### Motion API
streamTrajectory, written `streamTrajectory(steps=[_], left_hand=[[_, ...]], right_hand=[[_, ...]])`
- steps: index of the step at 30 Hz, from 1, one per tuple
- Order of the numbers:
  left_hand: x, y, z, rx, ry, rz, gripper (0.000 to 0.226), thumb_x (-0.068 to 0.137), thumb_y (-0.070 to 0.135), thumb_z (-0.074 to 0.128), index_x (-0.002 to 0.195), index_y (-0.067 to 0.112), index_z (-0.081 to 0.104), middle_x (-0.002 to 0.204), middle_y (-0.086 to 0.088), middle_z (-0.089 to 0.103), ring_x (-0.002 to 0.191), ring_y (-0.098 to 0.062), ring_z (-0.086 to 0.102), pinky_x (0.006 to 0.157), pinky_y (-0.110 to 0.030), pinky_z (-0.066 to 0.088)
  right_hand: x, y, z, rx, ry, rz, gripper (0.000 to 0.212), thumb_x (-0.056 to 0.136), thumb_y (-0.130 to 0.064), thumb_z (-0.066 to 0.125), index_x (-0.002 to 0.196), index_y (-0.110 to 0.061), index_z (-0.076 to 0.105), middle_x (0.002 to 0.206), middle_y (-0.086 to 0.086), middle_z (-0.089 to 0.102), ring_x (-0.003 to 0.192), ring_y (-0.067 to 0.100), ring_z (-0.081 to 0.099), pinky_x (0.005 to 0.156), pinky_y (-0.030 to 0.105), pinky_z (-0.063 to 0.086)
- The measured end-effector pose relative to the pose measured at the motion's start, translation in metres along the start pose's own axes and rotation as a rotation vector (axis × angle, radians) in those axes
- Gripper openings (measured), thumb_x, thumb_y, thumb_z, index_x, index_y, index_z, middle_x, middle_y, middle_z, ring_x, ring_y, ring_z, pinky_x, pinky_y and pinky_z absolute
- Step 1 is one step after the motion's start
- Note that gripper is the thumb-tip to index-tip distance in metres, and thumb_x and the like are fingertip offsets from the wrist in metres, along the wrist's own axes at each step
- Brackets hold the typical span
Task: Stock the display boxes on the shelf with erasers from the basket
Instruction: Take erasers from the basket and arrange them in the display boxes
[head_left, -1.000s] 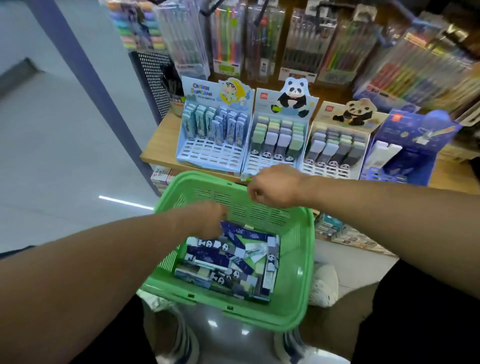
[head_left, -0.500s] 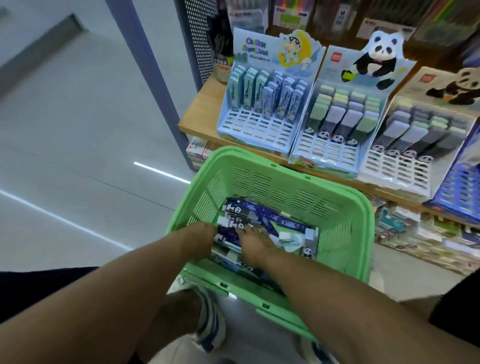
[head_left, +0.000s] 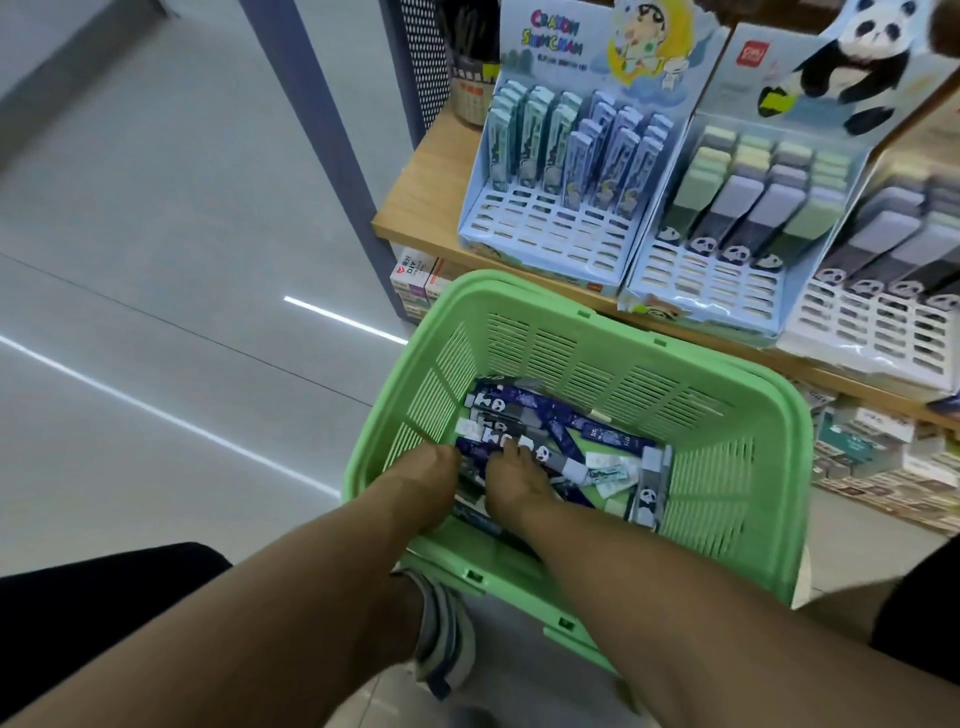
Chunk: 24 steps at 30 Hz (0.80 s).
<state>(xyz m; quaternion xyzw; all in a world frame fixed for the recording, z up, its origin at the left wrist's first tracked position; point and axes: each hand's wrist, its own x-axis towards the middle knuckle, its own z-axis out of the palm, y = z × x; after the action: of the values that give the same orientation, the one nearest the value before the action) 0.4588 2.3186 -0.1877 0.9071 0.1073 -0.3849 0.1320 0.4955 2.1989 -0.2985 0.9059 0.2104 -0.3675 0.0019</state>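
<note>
A green plastic basket (head_left: 597, 318) stands in front of the shelf, holding several loose erasers (head_left: 550, 418) in dark blue and panda sleeves. Both my hands are down inside it. My left hand (head_left: 422, 474) is at the pile's left edge with its fingers hidden underneath. My right hand (head_left: 515, 480) lies beside it, fingertips bent onto a blue eraser; a grip is not visible. On the wooden shelf (head_left: 415, 208) stand a blue cartoon display box (head_left: 558, 244), a panda display box (head_left: 711, 291) and a white box (head_left: 872, 332), each with erasers at the back and bare front slots.
A blue-grey post (head_left: 322, 130) rises left of the shelf, with grey floor beyond it. A black mesh pen holder (head_left: 467, 78) stands behind the cartoon box. Boxed goods (head_left: 883, 457) fill the lower shelf. My shoe (head_left: 447, 634) is under the basket's near edge.
My right hand dropped from above the basket's far rim down into the erasers beside the left hand. The view swung closer and to the left.
</note>
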Motion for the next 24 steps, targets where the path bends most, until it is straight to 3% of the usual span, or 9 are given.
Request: streamTrajectory(steps=[7, 12, 14, 15, 16, 19, 21, 23, 24], left_hand=[[0.001, -0.002, -0.003, -0.043, -0.002, -0.049, 0.045, 0.092, -0.007, 0.049, 0.136, 0.007, 0.049, 0.123, -0.015, 0.058, 0.105, -0.025, 0.061, 0.091, -0.029, 0.052], [-0.003, 0.005, -0.022, -0.168, 0.102, -0.140, 0.027, 0.099, 0.020, 0.052, 0.122, 0.006, 0.057, 0.114, -0.013, 0.062, 0.094, -0.021, 0.061, 0.081, -0.028, 0.053], [-0.008, 0.019, -0.036, -0.469, 0.171, -0.181, 0.041, 0.101, 0.045, 0.047, 0.103, 0.006, 0.061, 0.087, -0.008, 0.060, 0.071, -0.016, 0.055, 0.064, -0.029, 0.050], [-0.016, 0.030, -0.047, -0.667, 0.160, -0.184, 0.051, 0.097, 0.058, 0.045, 0.094, 0.009, 0.060, 0.081, -0.005, 0.058, 0.067, -0.015, 0.052, 0.063, -0.030, 0.048], [-0.025, 0.042, -0.059, -0.861, 0.115, -0.150, 0.058, 0.092, 0.069, 0.044, 0.094, 0.013, 0.060, 0.084, -0.004, 0.058, 0.071, -0.016, 0.052, 0.068, -0.031, 0.047], [-0.060, 0.085, -0.096, -1.279, -0.107, 0.030, 0.061, 0.085, 0.075, 0.049, 0.116, 0.023, 0.060, 0.119, -0.003, 0.059, 0.103, -0.017, 0.056, 0.083, -0.036, 0.046], [-0.081, 0.113, -0.116, -1.414, -0.137, 0.096, 0.069, 0.088, 0.066, 0.055, 0.138, 0.019, 0.051, 0.134, -0.008, 0.056, 0.119, -0.019, 0.052, 0.083, -0.035, 0.047], [-0.098, 0.140, -0.129, -1.507, -0.151, 0.133, 0.060, 0.090, 0.056, 0.059, 0.129, 0.011, 0.062, 0.122, -0.018, 0.065, 0.117, -0.023, 0.061, 0.090, -0.037, 0.052], [-0.106, 0.154, -0.133, -1.558, -0.163, 0.149, 0.058, 0.089, 0.055, 0.062, 0.123, 0.008, 0.066, 0.114, -0.019, 0.070, 0.109, -0.027, 0.067, 0.092, -0.042, 0.054]], right_hand=[[-0.008, 0.017, 0.004, 0.011, 0.009, -0.065, 0.056, 0.090, -0.002, 0.060, 0.141, 0.000, 0.038, 0.142, 0.021, 0.043, 0.128, 0.037, 0.044, 0.108, 0.048, 0.037], [-0.032, 0.037, -0.036, 0.365, 0.027, 0.000, 0.047, 0.100, -0.024, 0.053, 0.139, -0.003, 0.037, 0.125, 0.021, 0.054, 0.109, 0.035, 0.055, 0.083, 0.036, 0.045], [-0.050, 0.041, -0.067, 0.542, 0.011, 0.006, 0.044, 0.102, -0.030, 0.052, 0.137, -0.007, 0.040, 0.114, 0.018, 0.057, 0.098, 0.031, 0.057, 0.072, 0.032, 0.039], [-0.064, 0.041, -0.086, 0.634, 0.017, 0.002, 0.029, 0.102, -0.030, 0.053, 0.123, -0.010, 0.048, 0.102, 0.013, 0.058, 0.087, 0.026, 0.056, 0.068, 0.031, 0.038], [-0.076, 0.043, -0.106, 0.717, 0.038, -0.014, 0.012, 0.102, -0.026, 0.054, 0.104, -0.015, 0.053, 0.089, 0.007, 0.056, 0.077, 0.020, 0.052, 0.067, 0.031, 0.038], [-0.127, 0.047, -0.170, 0.915, 0.085, -0.088, 0.022, 0.102, -0.026, 0.054, 0.081, -0.025, 0.047, 0.073, -0.005, 0.048, 0.068, 0.009, 0.047, 0.065, 0.027, 0.040], [-0.159, 0.051, -0.201, 1.064, 0.063, -0.133, 0.017, 0.102, -0.028, 0.055, 0.101, -0.012, 0.057, 0.089, -0.004, 0.063, 0.083, 0.009, 0.062, 0.078, 0.027, 0.053], [-0.186, 0.059, -0.224, 1.319, 0.047, -0.105, 0.039, 0.103, -0.020, 0.054, 0.133, 0.004, 0.048, 0.120, 0.013, 0.069, 0.105, 0.021, 0.070, 0.098, 0.040, 0.055], [-0.202, 0.064, -0.233, 1.399, 0.040, -0.080, 0.042, 0.103, -0.017, 0.053, 0.137, 0.006, 0.044, 0.124, 0.019, 0.067, 0.108, 0.025, 0.070, 0.100, 0.044, 0.054]])
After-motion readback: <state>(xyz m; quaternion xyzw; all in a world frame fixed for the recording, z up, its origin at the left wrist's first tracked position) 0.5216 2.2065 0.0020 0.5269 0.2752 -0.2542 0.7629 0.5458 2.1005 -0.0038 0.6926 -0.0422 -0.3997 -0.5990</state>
